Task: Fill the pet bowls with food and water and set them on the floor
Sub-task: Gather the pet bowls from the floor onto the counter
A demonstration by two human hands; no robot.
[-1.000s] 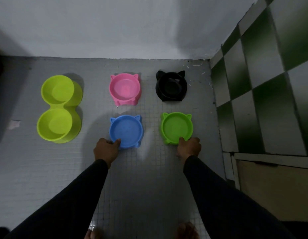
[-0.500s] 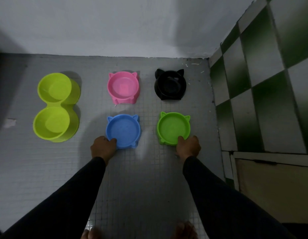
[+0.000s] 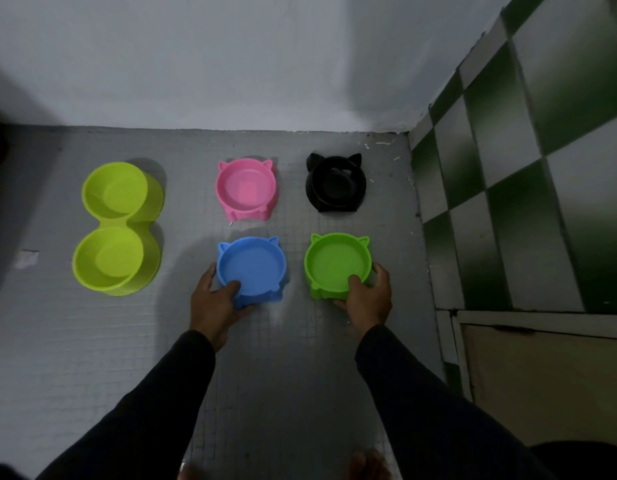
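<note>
Both hands now have a firmer hold than a second ago: the left hand point(image 3: 213, 303) has its thumb hooked over the near rim of the blue bowl point(image 3: 251, 268), and the right hand point(image 3: 367, 299) grips the green bowl point(image 3: 336, 263) the same way — thumbs inside, fingers wrapped outside. Both bowls sit on the grey tiled floor point(image 3: 286, 358) and look empty, as do the pink bowl point(image 3: 246, 188), black bowl point(image 3: 336, 183) and double yellow-green bowl point(image 3: 116, 226). Likely next — lifting them for filling
</note>
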